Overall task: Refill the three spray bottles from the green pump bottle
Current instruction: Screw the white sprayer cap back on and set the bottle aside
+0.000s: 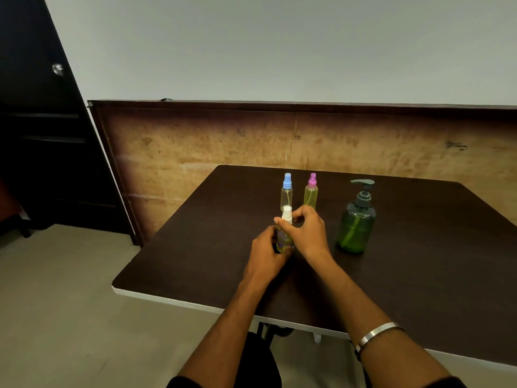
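- Hands are working together over the middle of the dark table, both on the white-capped spray bottle.
- The left hand is wrapping its fingers round the lower body of that bottle, which is standing upright on the table.
- The right hand is curling over the top, thumb and fingers pinching at the white cap.
- The blue-capped spray bottle is standing just behind them, toward the table's far edge, looking nearly clear.
- The pink-capped spray bottle is standing just beside the blue one, on its right, showing yellowish liquid.
- The green pump bottle is sitting upright to the right of the hands, apart from them, its pump head pointing left.
- A metal bangle is showing on the right wrist near the table's near edge.
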